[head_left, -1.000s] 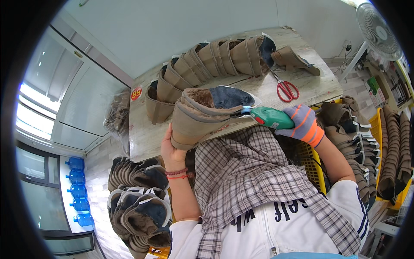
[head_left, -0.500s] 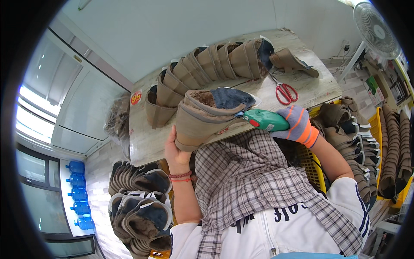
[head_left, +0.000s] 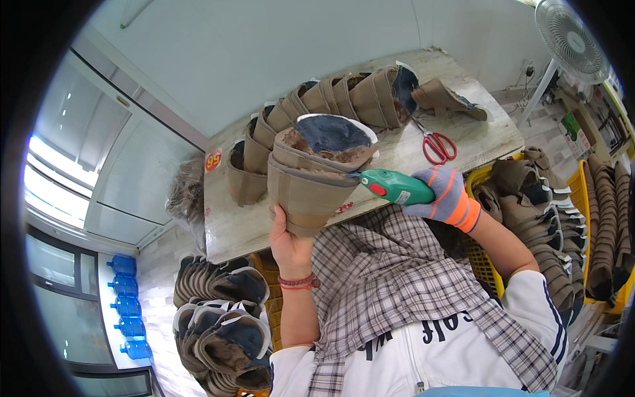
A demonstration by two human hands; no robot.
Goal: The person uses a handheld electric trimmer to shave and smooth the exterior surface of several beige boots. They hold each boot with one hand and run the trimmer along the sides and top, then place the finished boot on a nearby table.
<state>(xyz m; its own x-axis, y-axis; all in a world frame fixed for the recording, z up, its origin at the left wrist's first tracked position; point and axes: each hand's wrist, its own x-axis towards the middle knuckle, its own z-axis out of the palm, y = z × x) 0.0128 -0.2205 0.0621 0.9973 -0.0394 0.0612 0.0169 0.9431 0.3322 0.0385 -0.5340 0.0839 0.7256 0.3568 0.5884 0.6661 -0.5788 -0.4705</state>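
My bare left hand (head_left: 292, 246) grips the lower side of a tan, fur-lined boot upper (head_left: 311, 192), holding it up over the near edge of the table. Its opening faces up, showing brown fur and a dark blue lining patch with a white edge. In a grey and orange knit glove, my right hand (head_left: 439, 193) is wrapped round green electric scissors (head_left: 398, 186) with a red button. The tool's tip touches the upper's rim on the right side. Behind lies a curved row of nested boot uppers (head_left: 324, 98). Red-handled scissors (head_left: 438, 147) rest on the table to the right.
The pale worktop (head_left: 463, 73) stands against a white wall. Stacked uppers fill yellow crates at right (head_left: 479, 258), and more piles (head_left: 225, 331) stand at lower left. A white fan (head_left: 573, 41) is at far right. Blue water bottles (head_left: 129, 307) line the left.
The boot upper has tilted so that its opening shows more. My left hand has shifted slightly right and down, while the electric scissors have moved a little left along the rim.
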